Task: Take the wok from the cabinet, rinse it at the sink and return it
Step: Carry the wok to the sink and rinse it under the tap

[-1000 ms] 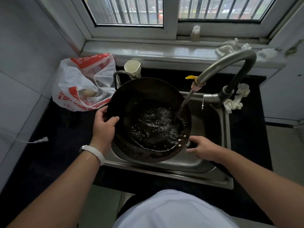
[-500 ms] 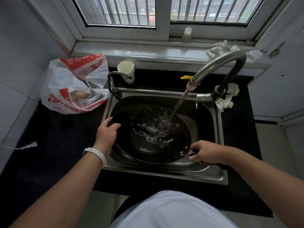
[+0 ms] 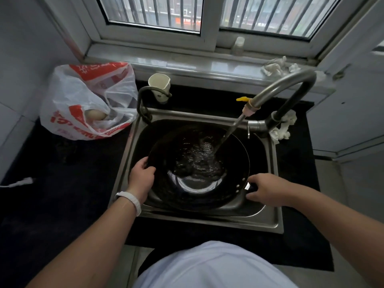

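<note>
The wok (image 3: 199,183) is sitting lower in the sink (image 3: 207,222) now, left hand's (image 3: 142,177) fingers (image 3: 143,163) hooking its rim, right hand's (image 3: 268,190) wrapping its handle (image 3: 248,187).

Glossy wet wok (image 3: 199,183), brushed-steel sink (image 3: 268,221).

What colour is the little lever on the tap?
Yellow. The lever shows best in the head view.

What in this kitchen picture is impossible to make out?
Head view, all four:
- The wok handle: covered by the right hand.
- The sink drain: under the wok.
- The plastic bag contents: folds and print hide all but one pale round item.
- The bottle on the sill: too small and blurred to identify.
</note>
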### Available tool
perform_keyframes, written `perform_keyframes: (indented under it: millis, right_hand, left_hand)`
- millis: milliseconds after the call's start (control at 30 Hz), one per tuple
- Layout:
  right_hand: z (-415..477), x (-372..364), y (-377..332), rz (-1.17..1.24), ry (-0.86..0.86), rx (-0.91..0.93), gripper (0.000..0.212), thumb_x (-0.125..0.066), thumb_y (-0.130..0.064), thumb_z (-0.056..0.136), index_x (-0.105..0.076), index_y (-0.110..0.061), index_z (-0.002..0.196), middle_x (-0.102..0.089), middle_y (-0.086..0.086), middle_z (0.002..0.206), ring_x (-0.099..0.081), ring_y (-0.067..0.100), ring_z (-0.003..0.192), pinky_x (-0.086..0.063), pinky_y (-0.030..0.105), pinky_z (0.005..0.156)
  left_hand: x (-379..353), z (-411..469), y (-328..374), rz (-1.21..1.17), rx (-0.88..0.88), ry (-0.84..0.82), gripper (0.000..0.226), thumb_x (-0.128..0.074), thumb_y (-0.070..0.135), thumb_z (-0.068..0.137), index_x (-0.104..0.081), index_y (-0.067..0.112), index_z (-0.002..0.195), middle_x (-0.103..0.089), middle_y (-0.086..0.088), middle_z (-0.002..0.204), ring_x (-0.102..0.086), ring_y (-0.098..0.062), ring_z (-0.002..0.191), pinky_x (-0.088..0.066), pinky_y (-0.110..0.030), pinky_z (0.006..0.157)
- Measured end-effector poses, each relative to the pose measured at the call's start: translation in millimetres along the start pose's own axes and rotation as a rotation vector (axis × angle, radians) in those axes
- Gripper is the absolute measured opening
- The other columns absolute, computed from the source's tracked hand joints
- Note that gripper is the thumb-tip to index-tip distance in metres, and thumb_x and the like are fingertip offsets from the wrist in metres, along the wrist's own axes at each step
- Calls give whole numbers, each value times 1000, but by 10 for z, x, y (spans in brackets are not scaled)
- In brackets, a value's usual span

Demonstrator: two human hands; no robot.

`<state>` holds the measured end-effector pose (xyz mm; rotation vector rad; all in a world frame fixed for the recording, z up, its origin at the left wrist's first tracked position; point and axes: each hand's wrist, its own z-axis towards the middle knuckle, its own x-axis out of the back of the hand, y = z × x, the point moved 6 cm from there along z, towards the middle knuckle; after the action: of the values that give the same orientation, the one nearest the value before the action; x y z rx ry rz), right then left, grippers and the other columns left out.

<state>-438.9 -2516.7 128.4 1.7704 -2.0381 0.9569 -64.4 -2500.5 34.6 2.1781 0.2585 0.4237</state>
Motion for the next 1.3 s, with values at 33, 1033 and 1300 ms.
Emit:
perform_keyframes:
  millis: [33, 1033, 1300]
  right_hand:
    - [-13, 15, -4, -17, 17, 4, 41, -68, -36, 90, -62, -29, 130, -69, -12, 105, -65, 6, 91, -58, 31, 82]
    - [249, -171, 114, 8, 432, 66, 38, -59, -39, 94, -52, -35, 130, -60, -12, 78, -58, 12, 68, -44, 30, 55]
    - [454, -373, 126, 224, 393, 107, 27, -68, -44, 88, -54, -44, 111, -62, -4, 54, -59, 9, 46, -37, 26, 43]
  left_hand:
    - [-2, 28, -37, 1, 8, -7, 38, -56, 13, 94, -65, 37, 123, -68, 15, 98, -66, -12, 96, -54, -31, 75]
    - [92, -43, 221, -242, -111, 28, 49, -62, 3, 90, -53, 28, 132, -67, 6, 120, -69, -6, 103, -56, -20, 73]
    - [251, -240, 738, -242, -233, 66, 47, -63, 11, 80, -63, 26, 125, -73, 7, 113, -69, -10, 107, -56, -25, 83]
